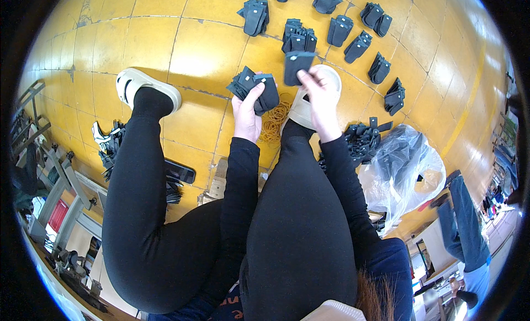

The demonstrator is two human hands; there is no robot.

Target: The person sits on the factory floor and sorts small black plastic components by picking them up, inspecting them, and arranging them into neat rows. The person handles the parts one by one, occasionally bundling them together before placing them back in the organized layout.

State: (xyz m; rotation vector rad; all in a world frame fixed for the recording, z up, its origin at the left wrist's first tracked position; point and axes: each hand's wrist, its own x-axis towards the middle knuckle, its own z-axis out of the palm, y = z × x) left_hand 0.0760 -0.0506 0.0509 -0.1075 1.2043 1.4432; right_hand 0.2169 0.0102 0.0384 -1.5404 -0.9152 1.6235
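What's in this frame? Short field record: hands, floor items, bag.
left hand: grips a stack of dark fabric pieces
right hand: pinches a single dark piece
floor bundles: dark, spread over yellow tiled floor
rubber bands: pile by the feet
plastic bag: clear, at right
phone: under left leg

Dark navy, near-black fabric pieces [255, 88] fill the left hand [246, 115], with one more piece [297, 65] in the right hand [318, 98], above a glossy yellow tiled floor [165, 39] with dark grout lines. Black leggings [298, 221], cream-white sandals [144, 88], orange-tan rubber bands [274, 117] and a clear plastic bag [406, 169] complete the palette.
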